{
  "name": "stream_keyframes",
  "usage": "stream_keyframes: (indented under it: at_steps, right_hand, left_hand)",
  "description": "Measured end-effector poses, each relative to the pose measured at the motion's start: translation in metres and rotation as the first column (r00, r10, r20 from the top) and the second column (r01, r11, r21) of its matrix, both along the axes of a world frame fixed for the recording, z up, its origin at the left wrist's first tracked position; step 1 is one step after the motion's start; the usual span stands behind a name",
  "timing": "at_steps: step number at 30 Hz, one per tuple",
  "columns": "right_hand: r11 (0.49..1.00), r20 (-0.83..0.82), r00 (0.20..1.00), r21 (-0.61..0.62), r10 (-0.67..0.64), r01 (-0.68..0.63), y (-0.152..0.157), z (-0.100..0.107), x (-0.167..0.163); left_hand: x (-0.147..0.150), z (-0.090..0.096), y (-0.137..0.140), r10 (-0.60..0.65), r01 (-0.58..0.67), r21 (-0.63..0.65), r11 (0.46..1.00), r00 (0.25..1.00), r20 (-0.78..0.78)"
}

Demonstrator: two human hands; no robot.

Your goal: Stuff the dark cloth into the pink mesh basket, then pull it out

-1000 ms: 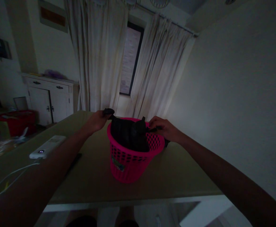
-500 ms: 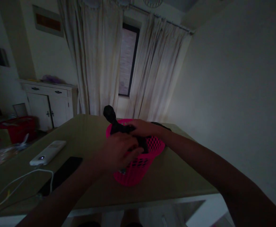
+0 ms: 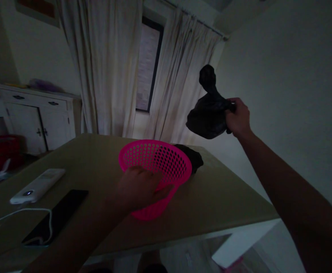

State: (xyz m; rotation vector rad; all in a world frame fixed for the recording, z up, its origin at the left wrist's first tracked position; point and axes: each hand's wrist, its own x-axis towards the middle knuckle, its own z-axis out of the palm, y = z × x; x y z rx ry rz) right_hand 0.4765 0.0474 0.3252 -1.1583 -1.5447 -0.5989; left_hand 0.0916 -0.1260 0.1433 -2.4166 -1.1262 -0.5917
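My right hand is raised over the right side of the table, fingers closed on a black plastic bag. The bag bulges with contents I cannot see, and a knotted lump sticks up from its top. Below and to the left, a pink perforated plastic basket stands on the table, tilted slightly toward me. My left hand grips its near rim, the fingers over the inner side and the thumb along the outside. Part of the basket's front is hidden behind this hand.
Behind the basket lies another black bag on the table. To the left are a white power bank, a dark phone and a white cable. A white cabinet stands beyond, beside curtains.
My right hand has lifted the black bag out of the basket, up and to the right. My left hand stays at the basket's near rim. The view has shifted slightly.
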Motion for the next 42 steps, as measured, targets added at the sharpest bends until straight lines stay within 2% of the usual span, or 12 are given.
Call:
stream_keyframes:
  at_steps: [4, 11, 14, 17, 22, 24, 28, 31, 33, 37, 40, 42]
  right_hand:
    - [0.95, 0.172, 0.95, -0.13, -0.259, 0.282, -0.009, -0.058, 0.035]
    - [0.686, 0.185, 0.849, -0.517, -0.494, 0.512, -0.038, -0.211, 0.082]
    - [0.573, 0.289, 0.814, -0.593, -0.504, 0.566, -0.05, -0.256, 0.091]
    - [0.485, 0.424, 0.783, -0.619, -0.456, 0.618, -0.051, -0.272, 0.094]
    - [0.278, 0.601, 0.746, -0.692, -0.287, 0.666, -0.03, -0.258, 0.089]
    - [0.332, 0.596, 0.766, -0.691, -0.242, 0.642, -0.019, -0.251, 0.077]
    - [0.618, 0.424, 0.899, -0.68, -0.107, 0.394, 0.001, -0.246, 0.033]
    - [0.689, 0.19, 0.981, -0.709, -0.02, 0.152, 0.018, -0.236, -0.004]
    - [0.717, 0.071, 0.996, -0.692, -0.05, 0.085, 0.033, -0.219, -0.024]
    - [0.848, -0.129, 0.987, -0.529, -0.097, 0.014, 0.067, -0.161, -0.052]
    - [0.962, -0.415, 0.908, -0.214, 0.066, -0.168, 0.086, -0.103, -0.065]
    - [0.966, -0.478, 0.849, -0.007, 0.224, -0.259, 0.091, -0.063, -0.071]
  left_hand:
    - [0.001, -0.003, 0.002, 0.02, -0.02, 0.015, 1.0, 1.0, 0.007]
    - [-0.004, -0.006, 0.0, 0.01, -0.011, 0.036, 0.999, 1.0, 0.025]
    - [-0.007, -0.003, 0.0, 0.003, -0.004, 0.014, 1.0, 1.0, 0.028]
    - [-0.008, -0.002, 0.0, 0.007, -0.008, 0.019, 1.0, 0.999, 0.042]
    - [-0.006, -0.002, 0.003, -0.008, 0.004, 0.043, 0.999, 0.996, 0.094]
    - [-0.006, -0.002, 0.003, -0.009, 0.005, 0.037, 0.999, 0.994, 0.109]
    - [-0.006, -0.004, 0.004, -0.01, 0.005, 0.056, 0.998, 0.996, 0.087]
    - [-0.007, -0.006, 0.005, -0.034, 0.025, 0.099, 0.995, 0.995, 0.089]
    - [-0.008, -0.007, 0.005, -0.043, 0.033, 0.103, 0.994, 0.995, 0.09]
    - [-0.006, -0.004, 0.003, -0.025, 0.02, 0.071, 0.997, 0.997, 0.071]
    - [-0.004, 0.001, 0.002, 0.008, -0.01, 0.038, 0.999, 0.998, 0.056]
    - [-0.003, 0.003, 0.001, 0.029, -0.03, 0.011, 0.999, 0.999, 0.044]
